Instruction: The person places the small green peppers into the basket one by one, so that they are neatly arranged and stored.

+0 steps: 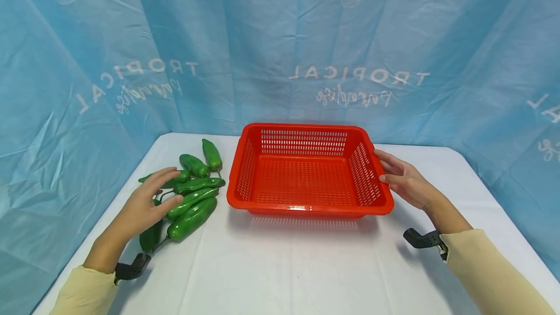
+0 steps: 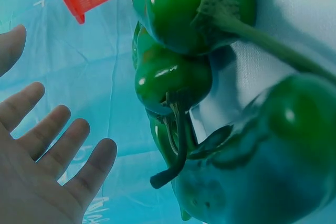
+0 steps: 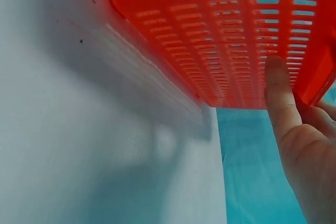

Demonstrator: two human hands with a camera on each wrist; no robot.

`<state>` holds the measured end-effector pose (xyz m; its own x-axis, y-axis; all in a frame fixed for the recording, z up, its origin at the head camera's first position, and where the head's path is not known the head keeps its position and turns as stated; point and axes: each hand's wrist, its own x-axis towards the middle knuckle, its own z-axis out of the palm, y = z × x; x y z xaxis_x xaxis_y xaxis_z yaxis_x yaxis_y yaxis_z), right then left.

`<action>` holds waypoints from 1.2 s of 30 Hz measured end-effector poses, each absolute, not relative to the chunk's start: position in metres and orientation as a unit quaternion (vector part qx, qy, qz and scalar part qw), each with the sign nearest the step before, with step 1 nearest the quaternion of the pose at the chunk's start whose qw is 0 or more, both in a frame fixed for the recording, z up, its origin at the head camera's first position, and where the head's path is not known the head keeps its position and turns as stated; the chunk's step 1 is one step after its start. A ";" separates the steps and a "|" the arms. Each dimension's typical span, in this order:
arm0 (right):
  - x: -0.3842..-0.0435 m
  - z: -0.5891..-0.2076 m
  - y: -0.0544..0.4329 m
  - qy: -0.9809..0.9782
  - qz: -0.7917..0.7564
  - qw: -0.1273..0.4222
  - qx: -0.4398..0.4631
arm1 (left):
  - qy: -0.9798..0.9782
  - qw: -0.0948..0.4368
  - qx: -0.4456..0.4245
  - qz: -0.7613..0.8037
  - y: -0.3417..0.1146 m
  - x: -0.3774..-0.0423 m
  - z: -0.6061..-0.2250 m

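Observation:
A red plastic basket point(image 1: 302, 210) with slotted walls stands at the middle back of the white table. My right hand point(image 1: 404, 179) holds its right side, thumb at the rim; from the right wrist, one finger of the hand point(image 3: 294, 135) lies against the basket's outer wall point(image 3: 226, 40) and other fingers are partly hidden behind the rim. My left hand point(image 1: 144, 203) hovers over several green peppers point(image 1: 192, 218) on the left, fingers spread and holding nothing. Up close in the left wrist view, glossy peppers point(image 2: 173, 77) with stems lie beside the hand point(image 2: 42, 171).
A blue curtain point(image 1: 271, 38) with white lettering surrounds the back and sides of the white table point(image 1: 280, 271). Black wrist cameras point(image 1: 424, 238) sit at both cuffs. The peppers lie in a loose group left of the basket.

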<state>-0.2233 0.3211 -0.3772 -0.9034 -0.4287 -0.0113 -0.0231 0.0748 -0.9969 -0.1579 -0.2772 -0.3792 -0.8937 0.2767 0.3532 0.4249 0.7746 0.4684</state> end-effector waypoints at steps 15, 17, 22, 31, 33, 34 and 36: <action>-0.217 -0.378 0.318 0.739 -0.639 0.152 -0.149 | -0.935 0.108 -0.164 -0.296 -0.289 -0.157 -0.380; -0.217 -0.378 0.318 0.740 -0.636 0.154 -0.157 | -0.936 0.105 -0.165 -0.294 -0.291 -0.157 -0.380; -0.219 -0.379 0.319 0.736 -0.634 0.165 -0.171 | -0.938 0.099 -0.168 -0.285 -0.298 -0.154 -0.381; -0.221 -0.380 0.324 0.744 -0.621 0.176 -0.172 | -0.949 0.094 -0.168 -0.250 -0.314 -0.147 -0.376; -0.222 -0.380 0.325 0.747 -0.618 0.178 -0.168 | -0.949 0.098 -0.177 -0.241 -0.319 -0.146 -0.376; -0.222 -0.380 0.325 0.748 -0.617 0.179 -0.167 | -0.949 0.107 -0.185 -0.232 -0.322 -0.146 -0.377; -0.221 -0.380 0.326 0.749 -0.616 0.181 -0.166 | -0.948 0.129 -0.203 -0.207 -0.327 -0.146 -0.380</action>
